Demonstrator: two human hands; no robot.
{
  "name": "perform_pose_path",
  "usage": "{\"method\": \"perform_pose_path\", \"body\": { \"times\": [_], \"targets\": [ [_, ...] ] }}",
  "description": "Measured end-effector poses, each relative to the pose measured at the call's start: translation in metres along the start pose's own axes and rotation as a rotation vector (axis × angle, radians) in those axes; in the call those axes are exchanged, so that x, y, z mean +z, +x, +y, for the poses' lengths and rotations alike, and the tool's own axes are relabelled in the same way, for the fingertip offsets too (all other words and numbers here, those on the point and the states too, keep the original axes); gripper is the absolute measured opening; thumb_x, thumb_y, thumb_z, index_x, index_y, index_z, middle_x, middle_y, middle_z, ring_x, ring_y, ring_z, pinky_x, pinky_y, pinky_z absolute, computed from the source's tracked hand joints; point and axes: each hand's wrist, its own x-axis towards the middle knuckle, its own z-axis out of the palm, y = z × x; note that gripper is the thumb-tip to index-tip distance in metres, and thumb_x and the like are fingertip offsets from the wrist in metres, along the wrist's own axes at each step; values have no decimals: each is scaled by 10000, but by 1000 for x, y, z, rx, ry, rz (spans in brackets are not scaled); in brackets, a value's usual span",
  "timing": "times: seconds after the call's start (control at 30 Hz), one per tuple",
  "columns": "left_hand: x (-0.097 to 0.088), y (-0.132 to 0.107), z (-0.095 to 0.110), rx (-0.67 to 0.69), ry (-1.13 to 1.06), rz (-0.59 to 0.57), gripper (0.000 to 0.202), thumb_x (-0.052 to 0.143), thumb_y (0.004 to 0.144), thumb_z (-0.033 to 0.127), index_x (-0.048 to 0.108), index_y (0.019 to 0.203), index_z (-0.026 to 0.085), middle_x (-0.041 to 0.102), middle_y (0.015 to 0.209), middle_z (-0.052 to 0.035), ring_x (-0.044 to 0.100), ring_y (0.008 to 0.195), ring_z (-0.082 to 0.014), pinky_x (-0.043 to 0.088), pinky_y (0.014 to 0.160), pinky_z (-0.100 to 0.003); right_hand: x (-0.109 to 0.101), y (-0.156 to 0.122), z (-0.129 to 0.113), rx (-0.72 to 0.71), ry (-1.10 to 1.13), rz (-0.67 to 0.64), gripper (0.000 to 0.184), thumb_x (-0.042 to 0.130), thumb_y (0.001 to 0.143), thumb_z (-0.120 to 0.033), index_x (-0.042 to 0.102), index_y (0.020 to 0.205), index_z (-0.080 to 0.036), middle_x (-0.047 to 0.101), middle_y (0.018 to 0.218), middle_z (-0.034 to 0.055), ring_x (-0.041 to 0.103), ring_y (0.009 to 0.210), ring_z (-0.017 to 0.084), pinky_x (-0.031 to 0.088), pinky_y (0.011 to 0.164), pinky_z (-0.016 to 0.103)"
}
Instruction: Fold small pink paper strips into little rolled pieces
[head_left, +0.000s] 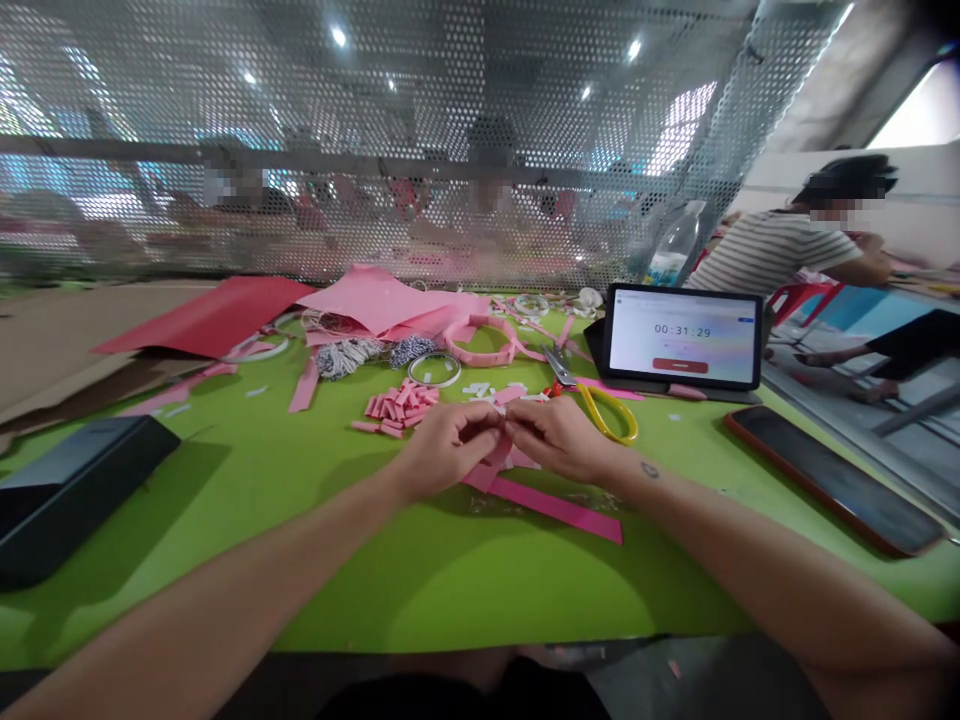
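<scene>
Over the green table, my left hand (450, 445) and my right hand (559, 435) meet at the fingertips. Both are closed in a pinch on a small, pale piece of paper, mostly hidden by the fingers. Pink paper (484, 478) shows just below them, and a bright pink paper strip (562, 508) lies on the table nearer to me. Left of my hands is a pile of small pink paper pieces (401, 405). Scissors with yellow handles (611, 415) lie beside my right hand. Small white pieces (480, 390) are scattered just beyond my fingers.
Behind are a roll of clear tape (435, 370), a pink paper ring (480, 342), string (349, 357) and pink sheets (382, 300). A tablet (682, 335) showing a timer and a phone (832, 480) are at right. A dark box (82, 490) stands left. A person (795, 240) sits beyond.
</scene>
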Motion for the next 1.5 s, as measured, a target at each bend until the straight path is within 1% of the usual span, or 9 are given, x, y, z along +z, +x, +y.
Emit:
{"method": "perform_pose_path", "body": {
  "times": [0.17,0.4,0.53,0.63,0.87,0.97,1.17,1.27,1.5],
  "targets": [
    [-1,-1,4,8,-10,-59,153,469,827,165,589,736,135,568,650,6,474,581,-86,347,516,-193,-1,0,0,-30,107,-59,203,400,855,-203,412,655,-168,406,549,-44,306,496,67,200,511,225],
    [-1,-1,4,10,-54,-66,149,488,832,178,607,754,131,575,695,-5,489,630,-95,378,574,-201,-6,-1,-2,-70,211,-82,227,337,865,-171,425,655,-165,443,569,-30,317,505,77,225,529,232],
    [-1,-1,4,0,-84,-82,142,492,825,164,605,747,127,564,668,0,472,601,-89,352,531,-190,-6,0,-2,-52,182,-91,206,383,856,-196,424,657,-166,433,563,-35,320,505,75,216,521,229],
    [-1,-1,4,6,-84,-77,135,496,809,140,612,743,125,564,657,0,467,588,-87,343,519,-188,-5,0,-3,-45,159,-92,188,401,835,-183,413,649,-166,428,558,-36,317,500,73,215,519,226],
    [-2,-1,4,-25,-133,-99,139,506,810,161,628,750,132,588,689,-14,512,631,-103,394,569,-203,-10,-1,-4,-95,199,-104,256,319,870,-217,457,662,-161,469,578,-12,334,508,86,256,538,230],
    [-3,-1,5,-50,-162,-110,148,503,822,187,625,762,130,588,699,-17,522,643,-108,410,587,-211,-10,-1,-3,-100,210,-105,253,319,864,-213,463,663,-161,476,582,-9,338,508,87,261,538,230],
    [-1,0,2,-36,-116,-76,130,504,809,173,612,750,131,596,696,-15,533,643,-108,416,578,-206,-4,0,-2,-32,149,-59,143,399,758,-159,409,616,-171,403,525,-43,288,474,71,215,495,218],
    [1,-1,-1,-31,-115,-80,124,499,807,162,613,765,133,602,694,-14,533,622,-98,410,553,-194,-4,0,-2,2,122,-32,141,418,724,-152,379,590,-174,357,506,-54,269,471,67,198,488,217],
    [2,-1,-1,-46,-161,-93,127,500,817,172,612,778,127,621,715,-32,565,631,-104,445,564,-201,-7,0,-3,-2,97,-26,234,375,828,-226,363,600,-177,383,532,-39,296,491,75,208,511,225]
  ]
}}
